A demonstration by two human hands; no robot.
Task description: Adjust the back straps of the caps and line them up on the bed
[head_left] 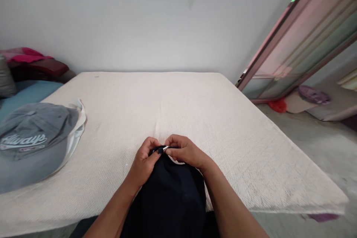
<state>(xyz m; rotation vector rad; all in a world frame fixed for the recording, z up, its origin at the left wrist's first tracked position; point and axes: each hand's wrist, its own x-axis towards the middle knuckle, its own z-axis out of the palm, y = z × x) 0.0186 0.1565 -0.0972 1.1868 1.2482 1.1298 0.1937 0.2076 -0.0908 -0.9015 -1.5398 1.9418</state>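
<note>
A dark navy cap (174, 197) is at the table's near edge, its strap opening turned away from me. My left hand (143, 163) pinches the cap's black back strap (160, 150) between thumb and fingers. On the other side, my right hand (187, 151) is closed on the strap, right beside a small silver buckle (165, 148). The fingertips of both hands almost meet at this buckle. Part of the strap is hidden under my fingers.
A grey cap (33, 126) with white "Always" lettering lies at the left, on top of a white cap (79, 122). A cream textured cloth (167, 96) covers the table. Behind stands a white wall (125, 26); a glass sliding door (279, 52) is at the right.
</note>
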